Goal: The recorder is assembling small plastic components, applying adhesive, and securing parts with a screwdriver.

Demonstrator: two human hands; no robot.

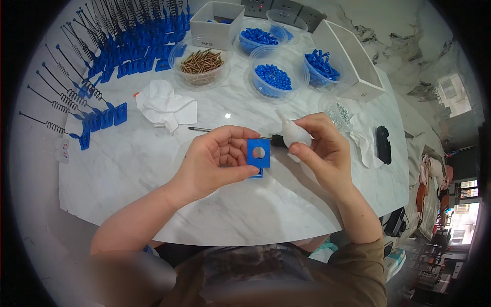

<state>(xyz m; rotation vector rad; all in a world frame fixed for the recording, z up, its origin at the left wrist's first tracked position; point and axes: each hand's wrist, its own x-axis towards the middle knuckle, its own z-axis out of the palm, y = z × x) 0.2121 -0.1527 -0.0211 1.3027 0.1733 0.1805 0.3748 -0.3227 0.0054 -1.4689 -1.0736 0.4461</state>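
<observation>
Between the thumb and fingers of my left hand (212, 158) is a flat blue square plate (259, 163) with a round hole through it. A second blue edge (257, 176) shows just below the plate; whether it is a separate piece I cannot tell. My right hand (327, 146) grips a small white squeeze bottle (295, 134), its narrow nozzle tilted up and to the left. Bottle and plate are apart. Behind both hands a screwdriver (200, 129) lies on the marble-patterned table (215, 215), its middle partly hidden by my left hand.
Clear tubs hold brown screws (202, 62), small blue parts (272, 77) and longer blue pieces (322, 64). Blue bases with black springs (105, 116) crowd the far left. Crumpled tissue (166, 105), white boxes (217, 23), a tub of small metal parts (338, 113) and a black object (383, 145) surround the hands.
</observation>
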